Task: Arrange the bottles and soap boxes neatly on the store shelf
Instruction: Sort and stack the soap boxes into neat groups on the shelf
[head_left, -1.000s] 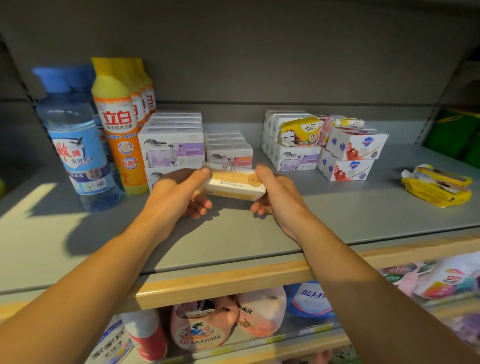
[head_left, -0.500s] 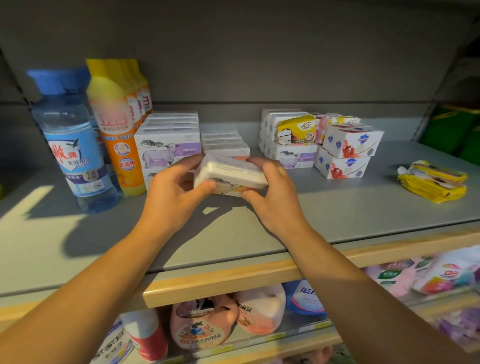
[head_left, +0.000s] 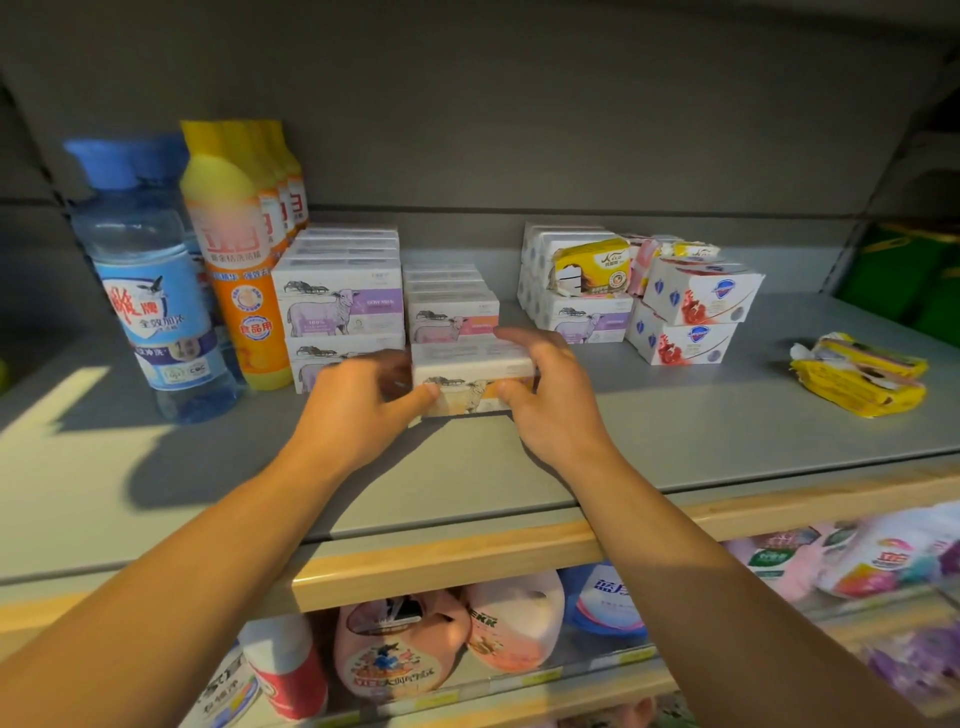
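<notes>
Both hands, left hand (head_left: 358, 410) and right hand (head_left: 545, 400), grasp the soap box (head_left: 470, 376); uneven release could skew it against the orange-label row (head_left: 452, 317).

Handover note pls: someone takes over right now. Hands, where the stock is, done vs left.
Left hand and right hand: both grip the soap box by its ends, at the front of the short row of boxes.
Done: blue bottles and yellow bottles stand at the left; purple boxes stacked beside them.
Left: seat this box, square up the red-and-white boxes and the yellow packets loose at the right of the shelf.
</notes>
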